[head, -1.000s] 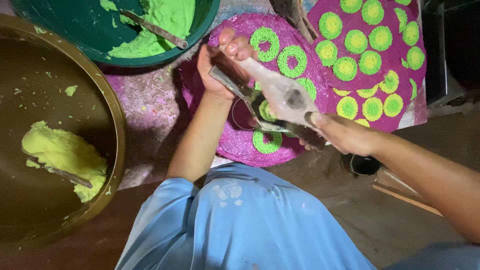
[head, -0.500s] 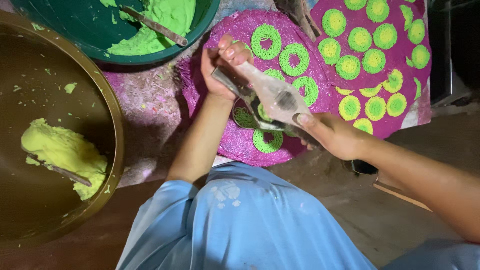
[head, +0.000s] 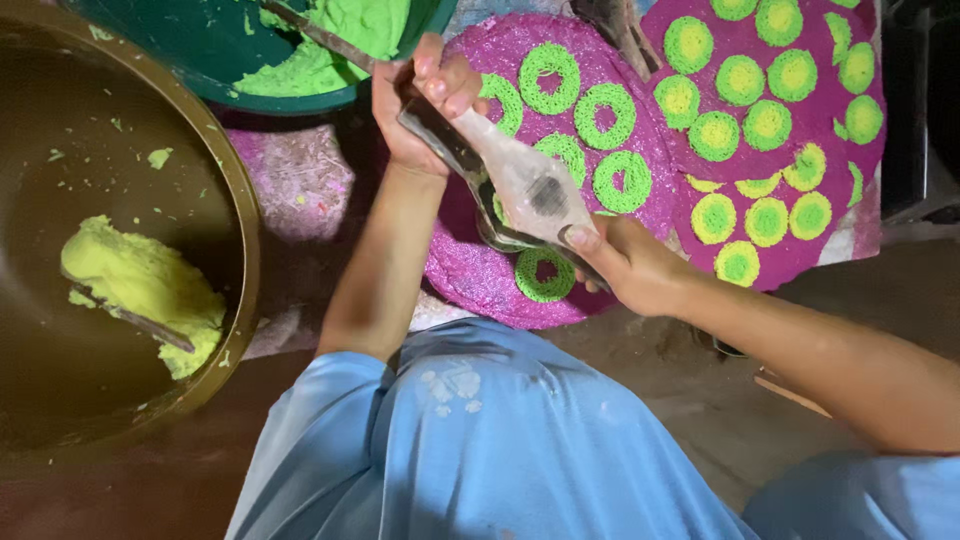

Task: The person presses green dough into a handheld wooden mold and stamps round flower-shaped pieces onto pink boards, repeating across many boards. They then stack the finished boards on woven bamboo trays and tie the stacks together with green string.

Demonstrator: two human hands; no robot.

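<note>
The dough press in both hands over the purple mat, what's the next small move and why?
Probably squeeze the press shut and keep it circling. The left hand and right hand grip its two ends above an open spot on the purple mat, beside the finished green rings.

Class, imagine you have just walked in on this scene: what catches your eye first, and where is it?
The bright green dough rings on round purple mats, top centre and right. At centre, the left hand and right hand hold a long press tool over them. At left, yellow-green dough sits in a brown basin.
</note>
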